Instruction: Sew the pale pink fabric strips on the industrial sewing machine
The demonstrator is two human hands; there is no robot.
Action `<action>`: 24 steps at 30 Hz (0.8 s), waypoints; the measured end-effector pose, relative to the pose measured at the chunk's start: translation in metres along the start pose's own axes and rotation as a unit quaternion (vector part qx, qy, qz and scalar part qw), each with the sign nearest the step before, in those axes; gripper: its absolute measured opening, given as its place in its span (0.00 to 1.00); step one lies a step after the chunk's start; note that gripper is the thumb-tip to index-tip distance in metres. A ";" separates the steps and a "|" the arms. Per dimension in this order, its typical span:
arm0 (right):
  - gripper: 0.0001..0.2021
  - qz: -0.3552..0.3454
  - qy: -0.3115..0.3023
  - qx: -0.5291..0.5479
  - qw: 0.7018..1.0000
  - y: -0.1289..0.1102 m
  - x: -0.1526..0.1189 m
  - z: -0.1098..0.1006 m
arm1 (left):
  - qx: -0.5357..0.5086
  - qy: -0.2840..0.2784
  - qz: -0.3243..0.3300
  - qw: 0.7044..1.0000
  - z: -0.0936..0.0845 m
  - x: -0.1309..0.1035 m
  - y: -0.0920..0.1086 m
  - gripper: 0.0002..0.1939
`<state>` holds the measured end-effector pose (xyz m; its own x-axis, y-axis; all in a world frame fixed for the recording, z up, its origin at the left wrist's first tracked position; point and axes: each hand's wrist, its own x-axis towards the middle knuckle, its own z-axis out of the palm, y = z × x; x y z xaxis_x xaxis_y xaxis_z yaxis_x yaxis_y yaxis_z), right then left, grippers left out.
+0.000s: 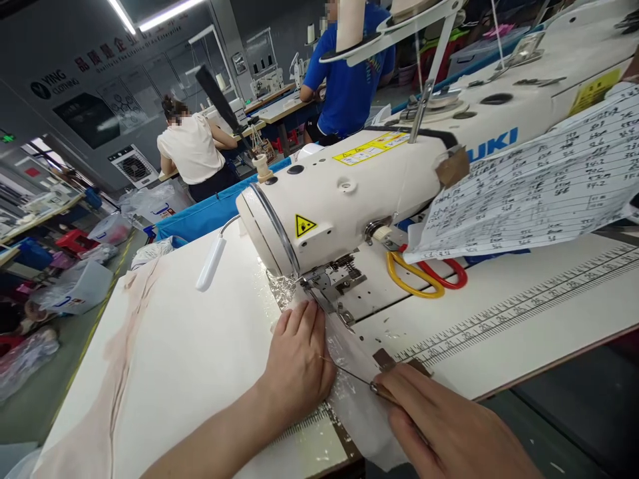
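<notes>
My left hand [300, 352] is beside the needle area of a white sewing machine [319, 206], its fingers pressed together on the edge of a sheer white fabric [357, 412]. The thumb is hidden. In my right hand [444, 426], to the lower right, is a thin awl [352, 374]; its slim metal shaft points left, its tip close to my left hand. Most of its handle is covered by my fingers. The fabric runs from the presser foot [319, 296] down between both hands and hangs past the table's front edge.
Yellow-and-red-handled scissors [417, 283] lie under a handwritten paper sheet [529, 179]. Ruler markings [519, 306] run along the white table. Pale pink fabric [124, 352] lies at the left, and a white lamp [211, 264] stands behind. Two people [192, 150] work further back.
</notes>
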<state>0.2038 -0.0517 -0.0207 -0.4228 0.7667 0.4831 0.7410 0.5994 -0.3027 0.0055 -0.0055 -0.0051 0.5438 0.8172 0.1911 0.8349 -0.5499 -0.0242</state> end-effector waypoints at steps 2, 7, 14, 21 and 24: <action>0.12 0.001 0.000 -0.001 1.000 0.001 0.002 0.002 | 0.001 -0.007 0.000 1.000 -0.001 0.000 0.000 0.29; 0.11 -0.011 -0.003 -0.008 1.000 0.004 0.011 0.003 | -0.003 -0.007 -0.006 1.000 0.001 0.001 -0.003 0.29; 0.09 -0.050 -0.018 -0.030 0.998 0.006 0.029 -0.002 | -0.012 0.018 -0.056 0.998 0.002 0.006 -0.011 0.25; 0.08 -0.056 -0.029 -0.017 0.998 0.007 0.033 0.002 | 0.000 0.020 -0.059 0.998 0.005 0.012 -0.024 0.25; 0.08 -0.041 -0.040 0.012 0.998 0.005 0.030 0.004 | 0.016 0.018 -0.053 0.998 0.005 0.014 -0.033 0.24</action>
<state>0.1930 -0.0247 -0.0105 -0.5226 0.7296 0.4411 0.6894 0.6660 -0.2848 -0.0144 0.0247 -0.0068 0.4491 0.8633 0.2303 0.8903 -0.4542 -0.0337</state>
